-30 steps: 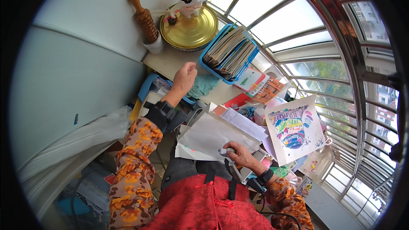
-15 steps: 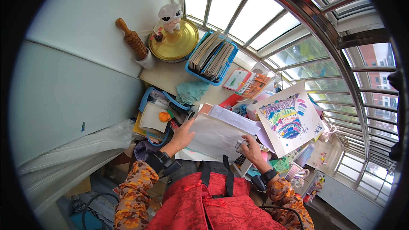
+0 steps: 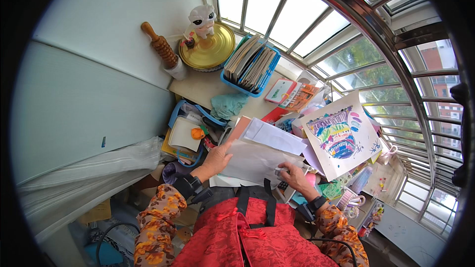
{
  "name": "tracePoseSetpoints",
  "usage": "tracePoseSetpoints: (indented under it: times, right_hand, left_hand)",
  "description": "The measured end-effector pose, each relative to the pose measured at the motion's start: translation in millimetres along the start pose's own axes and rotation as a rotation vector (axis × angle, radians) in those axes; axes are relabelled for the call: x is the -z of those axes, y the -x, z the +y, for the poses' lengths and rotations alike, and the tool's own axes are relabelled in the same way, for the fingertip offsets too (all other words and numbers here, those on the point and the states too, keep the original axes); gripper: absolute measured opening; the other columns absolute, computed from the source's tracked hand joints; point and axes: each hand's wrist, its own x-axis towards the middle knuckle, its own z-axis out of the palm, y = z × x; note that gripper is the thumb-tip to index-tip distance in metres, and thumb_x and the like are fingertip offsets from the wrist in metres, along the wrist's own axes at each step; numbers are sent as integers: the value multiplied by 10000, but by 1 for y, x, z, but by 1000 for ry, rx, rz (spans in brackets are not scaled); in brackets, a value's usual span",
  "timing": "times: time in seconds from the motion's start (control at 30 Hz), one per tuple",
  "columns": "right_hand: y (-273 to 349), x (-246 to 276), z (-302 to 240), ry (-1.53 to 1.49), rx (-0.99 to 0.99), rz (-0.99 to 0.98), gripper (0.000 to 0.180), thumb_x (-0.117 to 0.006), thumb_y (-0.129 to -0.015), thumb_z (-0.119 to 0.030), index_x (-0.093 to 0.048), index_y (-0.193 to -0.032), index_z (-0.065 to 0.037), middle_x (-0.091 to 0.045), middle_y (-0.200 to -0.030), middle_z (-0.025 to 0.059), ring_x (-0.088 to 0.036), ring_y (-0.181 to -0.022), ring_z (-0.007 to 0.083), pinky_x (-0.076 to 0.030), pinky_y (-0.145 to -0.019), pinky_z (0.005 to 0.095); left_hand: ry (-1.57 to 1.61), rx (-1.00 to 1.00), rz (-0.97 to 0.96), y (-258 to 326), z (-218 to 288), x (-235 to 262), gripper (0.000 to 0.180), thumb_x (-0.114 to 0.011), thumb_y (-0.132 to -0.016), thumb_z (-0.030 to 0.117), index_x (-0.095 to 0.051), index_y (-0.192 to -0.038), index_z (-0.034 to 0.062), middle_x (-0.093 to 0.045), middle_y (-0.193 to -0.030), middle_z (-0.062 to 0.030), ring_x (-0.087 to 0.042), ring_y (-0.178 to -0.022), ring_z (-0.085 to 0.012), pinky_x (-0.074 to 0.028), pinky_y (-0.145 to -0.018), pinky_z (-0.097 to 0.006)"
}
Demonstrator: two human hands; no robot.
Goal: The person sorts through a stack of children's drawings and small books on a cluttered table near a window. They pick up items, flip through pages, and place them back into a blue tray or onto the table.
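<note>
A stack of white paper sheets (image 3: 255, 159) lies in front of me, tilted over the cluttered table. My left hand (image 3: 217, 158) is closed on its left edge, with thumb and fingers at the sheet. At the right edge of the stack, my right hand (image 3: 295, 177) is closed, with a small silvery-grey thing (image 3: 280, 170) at its fingertips, too small to name. Just beyond the stack are a folded white paper (image 3: 275, 135) and a salmon-coloured sheet (image 3: 240, 127).
Left stands a blue-handled basket (image 3: 174, 113) of odds and ends. Behind are a blue crate of books (image 3: 247, 66), a gold-lidded tin (image 3: 208, 49) and a wooden rolling pin (image 3: 161, 44). A colourful drawing (image 3: 341, 136) leans at right, before barred windows.
My left hand has shifted right and slightly down along the sheets, its fingers now less stretched. The salmon-coloured sheet and folded paper show more. The whole view has shifted slightly.
</note>
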Motion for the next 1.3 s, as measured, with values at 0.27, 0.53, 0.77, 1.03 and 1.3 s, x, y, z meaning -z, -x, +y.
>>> tracePoseSetpoints:
  times: [0.27,0.53,0.77,1.03,1.3]
  right_hand:
    - [-11,-16,-34,58,543,-78,386,-663,-866,-191,-554,-1211,-59,-513,-1251,176,-522,-1119,376,-462,-929,418]
    - [-48,-36,-33,852,907,-226,518,-609,-797,-182,-535,-1284,-22,-412,-1423,128,-298,-1391,305,-357,-1072,394]
    - [-67,-41,-17,824,942,-310,236,-568,-815,-176,-652,-1023,-101,-519,-1144,48,-487,-1132,231,-437,-889,366]
    - [-60,5,-38,531,853,-91,184,-643,-824,-179,-611,-999,-132,-556,-940,67,-610,-814,260,-517,-622,381]
    - [-167,104,0,146,-21,785,397,-628,-854,-198,-517,-1178,5,-623,-985,219,-624,-892,388,-483,-791,466]
  left_hand:
    - [-54,216,151,-36,-40,3,456,-629,-795,98,-494,-1227,45,-583,-1105,-160,-588,-1011,-340,-472,-881,-419]
    - [39,327,209,-34,-47,19,282,-578,-829,91,-605,-1100,17,-662,-967,-122,-649,-855,-240,-514,-788,-344]
    - [152,369,203,-35,-61,13,238,-560,-841,68,-622,-1062,5,-679,-939,-100,-653,-855,-203,-516,-783,-319]
    - [214,440,228,-33,-78,14,214,-561,-852,67,-637,-1041,-1,-668,-884,-80,-635,-808,-171,-510,-749,-303]
    - [312,544,242,-31,-88,7,196,-560,-852,58,-647,-1014,-10,-661,-855,-74,-633,-775,-159,-515,-720,-292]
